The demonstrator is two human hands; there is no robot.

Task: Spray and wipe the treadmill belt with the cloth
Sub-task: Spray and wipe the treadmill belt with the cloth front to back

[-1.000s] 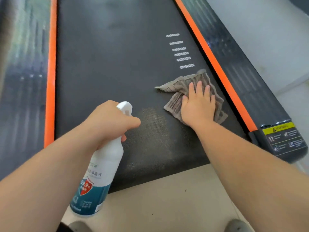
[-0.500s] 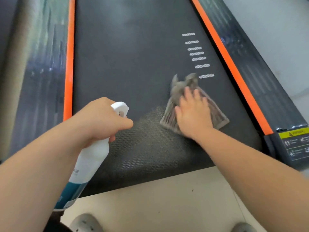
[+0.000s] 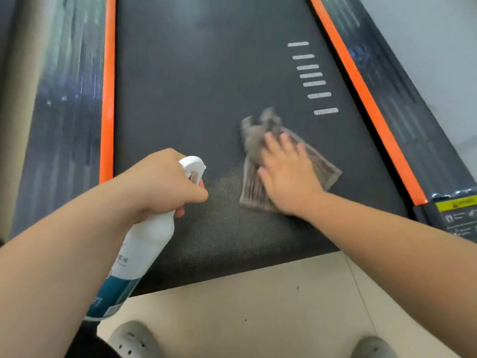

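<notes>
The dark treadmill belt point(image 3: 206, 94) runs away from me between two orange side strips. A dull misted patch point(image 3: 222, 228) lies on its near end. My left hand point(image 3: 165, 184) grips the neck of a white and teal spray bottle point(image 3: 139, 251), nozzle aimed toward the belt, a finger at the trigger. My right hand point(image 3: 289, 177) lies flat, fingers spread, pressing a crumpled grey-brown cloth point(image 3: 255, 135) onto the belt right of centre. The cloth and hand are motion-blurred.
Orange strips point(image 3: 361, 99) and dark side rails point(image 3: 402, 109) flank the belt. A yellow warning label point(image 3: 456, 204) sits at the right rear corner. White dashes point(image 3: 312, 76) mark the belt. Pale floor point(image 3: 258, 306) and my grey shoes point(image 3: 134, 342) are below.
My right hand has slid the cloth leftward from beside the right orange strip toward the belt's middle, bunching it up. The spray bottle stays held in my left hand.
</notes>
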